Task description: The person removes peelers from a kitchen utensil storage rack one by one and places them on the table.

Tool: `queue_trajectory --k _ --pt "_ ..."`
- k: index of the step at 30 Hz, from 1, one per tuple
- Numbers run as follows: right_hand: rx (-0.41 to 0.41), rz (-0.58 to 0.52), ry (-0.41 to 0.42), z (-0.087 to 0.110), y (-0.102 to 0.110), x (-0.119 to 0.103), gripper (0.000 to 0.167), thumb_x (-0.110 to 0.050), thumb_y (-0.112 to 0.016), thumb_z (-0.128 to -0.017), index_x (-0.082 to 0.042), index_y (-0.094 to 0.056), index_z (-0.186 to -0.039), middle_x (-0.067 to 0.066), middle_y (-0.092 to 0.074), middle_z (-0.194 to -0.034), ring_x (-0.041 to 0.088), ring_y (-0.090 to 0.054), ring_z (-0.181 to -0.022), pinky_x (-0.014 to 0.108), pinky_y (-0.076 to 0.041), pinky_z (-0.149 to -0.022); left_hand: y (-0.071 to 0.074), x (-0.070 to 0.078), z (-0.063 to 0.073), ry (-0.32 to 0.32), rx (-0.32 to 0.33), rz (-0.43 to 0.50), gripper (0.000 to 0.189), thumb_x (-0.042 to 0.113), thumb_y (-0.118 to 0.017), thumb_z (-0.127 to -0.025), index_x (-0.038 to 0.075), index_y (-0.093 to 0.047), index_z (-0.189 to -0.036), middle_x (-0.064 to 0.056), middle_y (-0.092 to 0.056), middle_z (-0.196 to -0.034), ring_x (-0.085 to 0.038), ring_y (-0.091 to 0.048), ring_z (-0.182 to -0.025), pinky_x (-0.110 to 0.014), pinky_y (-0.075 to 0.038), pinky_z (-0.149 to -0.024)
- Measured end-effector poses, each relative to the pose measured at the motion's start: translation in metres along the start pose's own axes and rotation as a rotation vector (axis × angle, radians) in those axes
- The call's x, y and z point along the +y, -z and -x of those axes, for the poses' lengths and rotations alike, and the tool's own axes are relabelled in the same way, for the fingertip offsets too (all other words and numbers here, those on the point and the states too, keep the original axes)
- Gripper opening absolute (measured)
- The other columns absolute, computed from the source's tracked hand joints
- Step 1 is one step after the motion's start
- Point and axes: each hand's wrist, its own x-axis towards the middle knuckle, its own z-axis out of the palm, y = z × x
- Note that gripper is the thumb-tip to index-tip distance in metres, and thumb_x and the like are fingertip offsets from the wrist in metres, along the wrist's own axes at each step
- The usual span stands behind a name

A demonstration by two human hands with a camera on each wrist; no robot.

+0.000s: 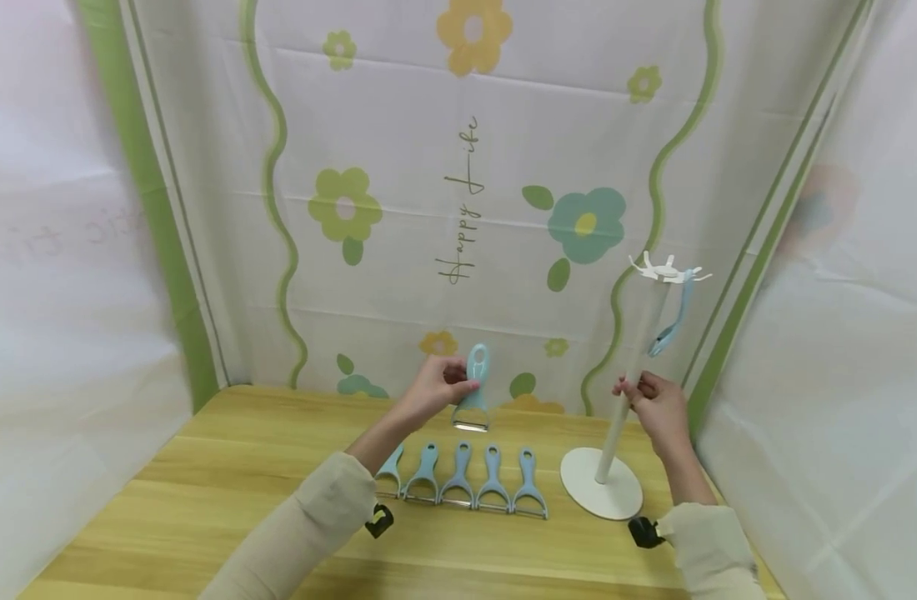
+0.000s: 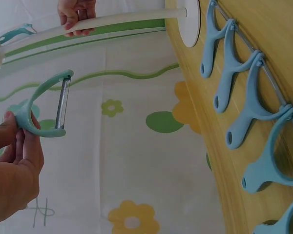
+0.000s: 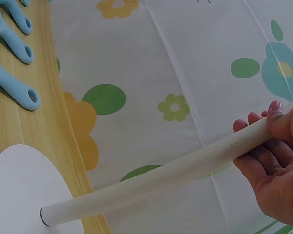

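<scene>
My left hand [image 1: 438, 388] pinches a light blue peeler [image 1: 473, 398] by its handle, held above the table with the blade end down. In the left wrist view that peeler [image 2: 36, 105] shows its U-shaped head and metal blade. My right hand [image 1: 659, 407] grips the white pole of a hook stand [image 1: 629, 383] partway up. One blue peeler [image 1: 676, 321] hangs from a hook at the stand's top. On the table, several blue peelers [image 1: 463, 475] lie in a row, handles pointing away from me. The right wrist view shows my right hand [image 3: 278, 156] with its fingers around the pole.
The stand's round white base [image 1: 601, 483] rests on the wooden table [image 1: 203, 483], right of the peeler row. A flowered cloth [image 1: 398, 125] hangs behind the table's far edge, and white cloth sides stand at left and right.
</scene>
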Motion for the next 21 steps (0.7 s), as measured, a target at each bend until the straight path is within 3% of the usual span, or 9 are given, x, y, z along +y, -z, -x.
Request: queue_trajectory --k 6,16,21 --pt "-0.006 0.001 0.006 0.000 0.000 0.000 0.037 -0.023 -0.058 -0.102 0.006 -0.063 -0.124 0.002 -0.076 -0.096 -0.008 -0.065 -0.083 0.011 -0.054 -0.077 0.010 -0.011 0.011 0.039 0.010 0.002 0.015 0.002 -0.068 -0.092 -0.005 -0.070 -0.106 -0.015 -0.072 -0.094 -0.011 -0.066 -0.079 -0.028 -0.060 -0.071" --pt "-0.018 -0.021 0.021 -0.001 0.001 0.004 0.040 -0.024 -0.058 -0.101 0.009 -0.062 -0.124 -0.017 -0.071 -0.086 -0.010 -0.064 -0.082 0.009 -0.053 -0.075 0.029 -0.028 0.029 0.071 0.035 -0.048 0.017 0.004 -0.067 -0.093 -0.007 -0.069 -0.106 -0.017 -0.072 -0.096 -0.013 -0.066 -0.079 -0.031 -0.060 -0.074" --pt "-0.020 -0.017 0.025 -0.002 0.000 0.005 0.040 -0.024 -0.058 -0.102 0.009 -0.062 -0.123 -0.018 -0.070 -0.085 -0.009 -0.065 -0.082 0.008 -0.052 -0.075 0.040 -0.043 0.036 0.078 0.033 -0.034 0.017 0.003 -0.066 -0.093 -0.010 -0.067 -0.105 -0.017 -0.071 -0.094 -0.012 -0.065 -0.078 -0.029 -0.060 -0.072"
